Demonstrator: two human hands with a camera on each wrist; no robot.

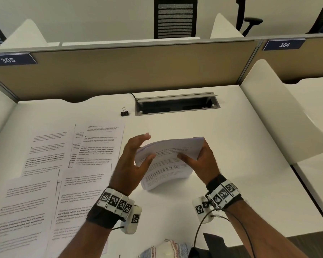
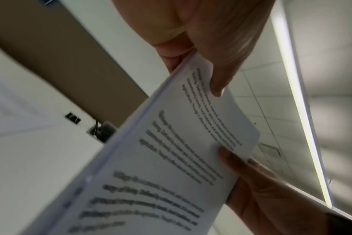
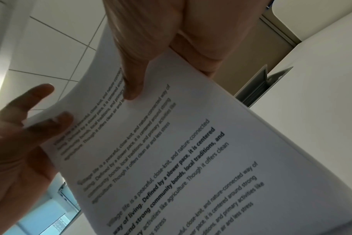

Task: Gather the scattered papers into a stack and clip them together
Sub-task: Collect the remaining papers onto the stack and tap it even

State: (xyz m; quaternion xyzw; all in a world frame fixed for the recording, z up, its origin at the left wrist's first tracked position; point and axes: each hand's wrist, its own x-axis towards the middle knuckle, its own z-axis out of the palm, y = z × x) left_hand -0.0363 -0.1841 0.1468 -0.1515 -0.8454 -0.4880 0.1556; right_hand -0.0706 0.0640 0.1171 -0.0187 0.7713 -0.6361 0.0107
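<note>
Stack of papers (image 1: pixel 168 161): standing on its lower edge on the desk (image 1: pixel 231 155), bowed, pinched at its right side by the right hand (image 1: pixel 201 161), thumb on the printed face. Left hand (image 1: pixel 132 161): fingers spread, thumb resting against the stack's left edge. Loose sheets (image 1: pixel 63 174): flat on the desk left of the left hand; binder clip (image 1: pixel 124 112): beyond that hand.

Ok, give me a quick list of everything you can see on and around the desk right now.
paper stack: one, white, printed, held above desk centre
loose sheets: several, white, printed, overlapping on desk's left
binder clip: one, black, far side of desk, apart from the papers
cable tray: one, grey, lid open, far edge
desk: white
chair: black, beyond partition
left hand: touches stack's left edge
right hand: grips stack's right edge
</note>
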